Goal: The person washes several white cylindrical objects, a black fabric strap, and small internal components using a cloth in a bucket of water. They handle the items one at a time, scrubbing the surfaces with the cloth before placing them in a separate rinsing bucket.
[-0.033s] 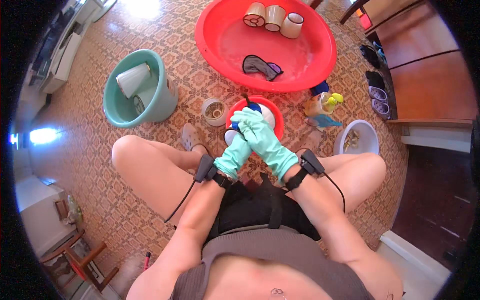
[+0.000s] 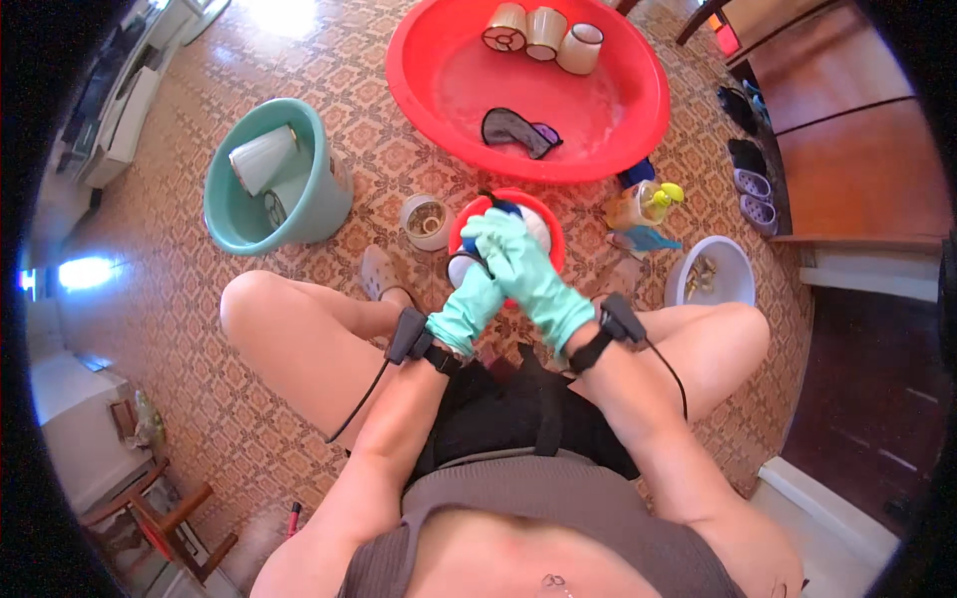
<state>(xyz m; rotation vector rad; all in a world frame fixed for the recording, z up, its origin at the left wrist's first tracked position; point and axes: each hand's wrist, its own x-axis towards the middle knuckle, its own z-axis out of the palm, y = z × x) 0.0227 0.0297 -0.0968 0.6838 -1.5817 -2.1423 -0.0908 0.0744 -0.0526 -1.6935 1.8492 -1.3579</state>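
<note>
Both my hands wear mint-green rubber gloves and meet over a small red basin between my feet. My left hand is closed around a white lampshade, whose dark-rimmed opening shows beside the fingers. Across it lies my right hand, fingers curled and pressing a dark blue cloth against the far side. The gloves hide much of both the shade and the cloth. Something white shows in the basin to the right of my fingers; I cannot make out what it is.
Beyond stands a large red tub with three lampshades and a grey cloth piece. A green bucket holds another shade. Nearby are a white pot, an amber pump bottle and a white bowl of brass-coloured parts.
</note>
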